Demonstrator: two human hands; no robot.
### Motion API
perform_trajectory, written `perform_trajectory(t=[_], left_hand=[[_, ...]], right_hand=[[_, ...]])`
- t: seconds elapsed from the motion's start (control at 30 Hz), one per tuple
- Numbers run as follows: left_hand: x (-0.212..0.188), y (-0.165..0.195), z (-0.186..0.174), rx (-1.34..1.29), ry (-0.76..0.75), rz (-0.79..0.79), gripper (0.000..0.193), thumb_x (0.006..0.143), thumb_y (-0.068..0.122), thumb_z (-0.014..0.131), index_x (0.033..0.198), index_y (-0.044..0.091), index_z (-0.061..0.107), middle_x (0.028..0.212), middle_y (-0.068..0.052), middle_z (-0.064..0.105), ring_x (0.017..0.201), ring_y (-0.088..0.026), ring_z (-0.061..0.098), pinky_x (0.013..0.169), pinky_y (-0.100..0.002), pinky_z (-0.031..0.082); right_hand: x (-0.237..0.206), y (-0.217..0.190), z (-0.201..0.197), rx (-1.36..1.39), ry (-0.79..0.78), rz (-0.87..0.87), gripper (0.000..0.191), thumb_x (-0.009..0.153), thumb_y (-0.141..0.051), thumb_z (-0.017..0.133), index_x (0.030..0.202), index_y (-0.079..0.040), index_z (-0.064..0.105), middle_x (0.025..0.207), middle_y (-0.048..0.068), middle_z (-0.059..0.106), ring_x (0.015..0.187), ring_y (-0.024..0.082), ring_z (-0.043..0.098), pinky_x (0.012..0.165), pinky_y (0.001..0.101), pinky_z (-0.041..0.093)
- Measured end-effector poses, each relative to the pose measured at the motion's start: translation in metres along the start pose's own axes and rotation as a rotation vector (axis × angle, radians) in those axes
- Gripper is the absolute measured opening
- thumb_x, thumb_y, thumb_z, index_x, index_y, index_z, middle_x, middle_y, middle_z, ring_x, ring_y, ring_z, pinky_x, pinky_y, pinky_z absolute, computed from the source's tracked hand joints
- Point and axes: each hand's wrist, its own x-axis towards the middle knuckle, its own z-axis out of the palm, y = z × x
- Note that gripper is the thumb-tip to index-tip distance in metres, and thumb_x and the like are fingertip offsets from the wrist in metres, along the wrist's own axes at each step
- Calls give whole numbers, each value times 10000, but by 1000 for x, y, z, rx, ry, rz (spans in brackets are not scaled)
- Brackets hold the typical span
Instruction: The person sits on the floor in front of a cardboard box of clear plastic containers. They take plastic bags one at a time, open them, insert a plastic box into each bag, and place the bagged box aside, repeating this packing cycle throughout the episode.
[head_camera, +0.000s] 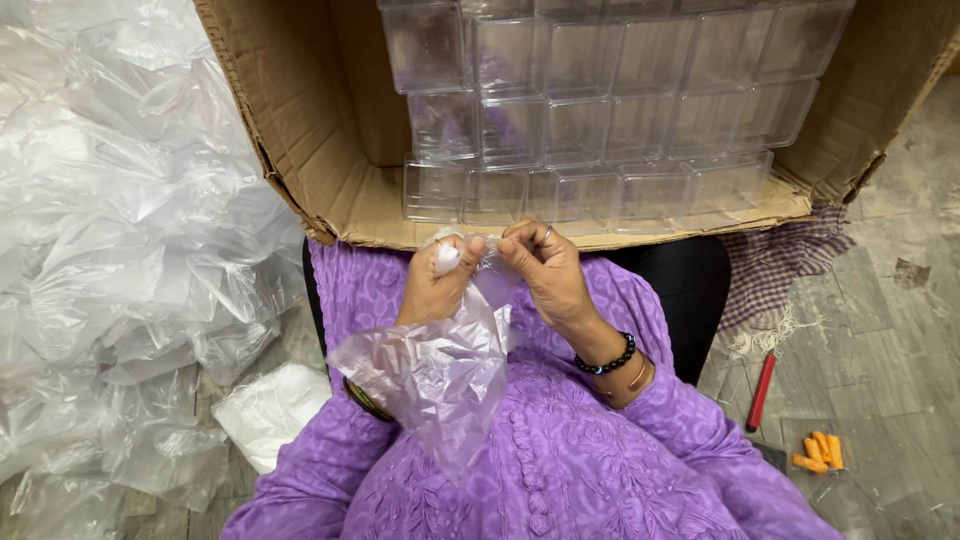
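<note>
Over the lap, just in front of the cardboard box, a thin clear plastic bag (440, 375) hangs from both hands, its top edge gathered between the fingers and its crumpled body drooping down over the purple embroidered dress (560, 470). The left hand (437, 285) is curled closed, pinching the bag's upper edge between thumb and fingers, with a small white bit showing at the fingertips; what that bit is cannot be told. The right hand (545, 270) sits just beside it, almost touching, its fingertips pressed together on the same edge of the bag. A ring shows on one of its fingers, and a black bead bracelet (606, 360) circles the wrist.

Just beyond the hands, the cardboard box (300, 110) lies open on its side, its lower flap reaching the lap. Inside it, clear plastic containers (600, 120) stand stacked in neat rows, filling most of the opening.

To the left, a large heap of loose clear plastic bags (120, 220) covers the floor, with a white folded bundle (270, 410) near the elbow. To the right, a checked cloth (780, 265) lies on the grey floor, with a red stick-shaped tool (762, 390) and a few small orange pieces (820, 452) near it.
</note>
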Motion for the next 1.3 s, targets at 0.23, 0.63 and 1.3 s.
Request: perform_trajectory(t=[0.23,0.63,1.3], left_hand=[[5,-1,5,-187,44,-55,158,898,196,746,948,81,650,835,74,654,747,-21,564,649,-191,459],[-1,14,10,-176,61,-166,166,927,157,743,835,100,618,782,82,614,712,-14,524,639,-182,427],[1,-28,5,-153,-171,-44,244,1044,293,613,1039,67,705,964,33,655,867,-40,583,756,-215,476]], right_hand=[[-2,26,-4,93,112,167,226,1020,-244,721,898,-60,676,783,-33,625,666,31,508,598,191,419],[-6,25,-12,-35,110,55,252,998,-267,729,862,-60,685,770,-24,624,676,31,513,600,193,406],[-3,13,-11,487,183,434,246,1010,-313,566,942,-78,597,811,53,679,681,125,648,639,266,543]])
